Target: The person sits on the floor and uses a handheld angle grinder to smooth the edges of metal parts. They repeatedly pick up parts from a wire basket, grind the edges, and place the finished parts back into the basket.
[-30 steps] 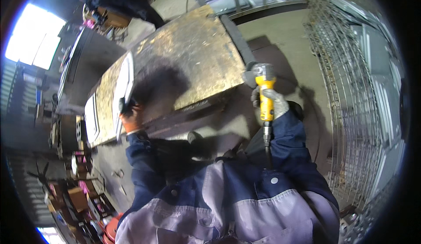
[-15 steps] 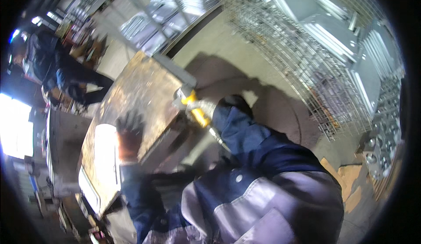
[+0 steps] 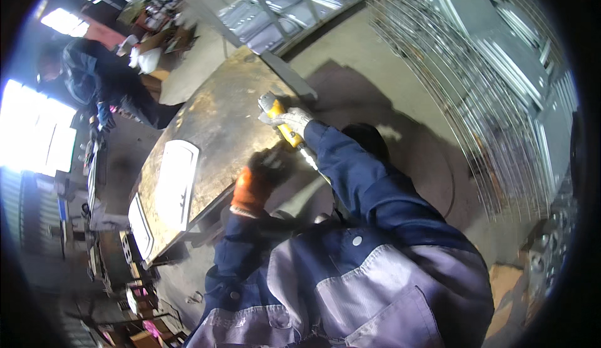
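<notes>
My right hand [image 3: 295,120], in a pale glove, is wrapped around a yellow power tool that looks like an angle grinder [image 3: 288,134], held over the right edge of the wooden worktable [image 3: 219,110]. A cord or hose runs from its rear toward my body. Just below the tool, at the near table edge, is my left hand [image 3: 261,176] in an orange glove with dark fingers. Those fingers are dim and smeared, so their grip does not show. A white panel with rounded corners [image 3: 176,182] lies flat on the table, left of my left hand. A second white panel [image 3: 140,228] lies at the table's left end.
A wire mesh cage [image 3: 463,110] at the right holds stacked grey metal panels [image 3: 482,29]. More panels [image 3: 263,19] lie in a metal rack beyond the table. A co-worker in dark clothes [image 3: 106,79] bends over at the far left. Cardboard [image 3: 503,285] lies on the floor, lower right.
My left hand has left the white panel, where it was spread, and moved right toward the tool. The view has shifted. My right hand keeps hold of the angle grinder.
</notes>
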`<state>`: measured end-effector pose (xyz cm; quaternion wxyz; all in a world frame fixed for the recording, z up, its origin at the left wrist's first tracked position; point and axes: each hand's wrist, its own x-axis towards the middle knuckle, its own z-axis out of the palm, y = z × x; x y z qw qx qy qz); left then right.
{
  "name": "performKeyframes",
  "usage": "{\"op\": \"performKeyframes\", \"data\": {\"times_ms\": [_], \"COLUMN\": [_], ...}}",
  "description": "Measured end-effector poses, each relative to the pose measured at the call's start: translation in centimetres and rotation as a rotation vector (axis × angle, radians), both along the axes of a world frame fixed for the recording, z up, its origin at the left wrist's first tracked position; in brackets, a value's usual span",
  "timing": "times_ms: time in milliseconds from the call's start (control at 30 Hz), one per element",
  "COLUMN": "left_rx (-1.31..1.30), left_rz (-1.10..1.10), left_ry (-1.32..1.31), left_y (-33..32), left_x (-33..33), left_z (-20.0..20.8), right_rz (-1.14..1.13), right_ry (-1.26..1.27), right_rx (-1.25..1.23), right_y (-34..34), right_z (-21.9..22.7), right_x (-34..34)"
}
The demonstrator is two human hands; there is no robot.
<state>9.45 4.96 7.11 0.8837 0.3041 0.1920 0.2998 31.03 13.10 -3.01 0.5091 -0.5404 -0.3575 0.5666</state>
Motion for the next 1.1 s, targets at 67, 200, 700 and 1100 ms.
{"op": "performKeyframes", "data": {"times_ms": [67,200,700,1100], "left_rx": [0.003,-0.163,1.509,1.247], "left_rz": [-0.009,0.090,-0.229,-0.352], "left_ry": [0.083,0.081,0.683,0.636], "left_y": [-0.8,-1.6,-4.0,-3.9], "left_x": [0.3,1.5,8.9,9.8], "left_z": [-1.1,-4.7,-6.9,-9.0], "right_rz": [0.052,0.033,-0.484,-1.589], "right_ry": [0.184,-0.423,-0.842,-0.089], "right_rx": [0.208,0.265,-0.337,-0.082], "right_y": [3.0,2.9,-18.3,-44.9], "right_z": [0.6,1.6,8.6,11.9], "right_x": [-2.1,-2.0,21.7,50.6]}}
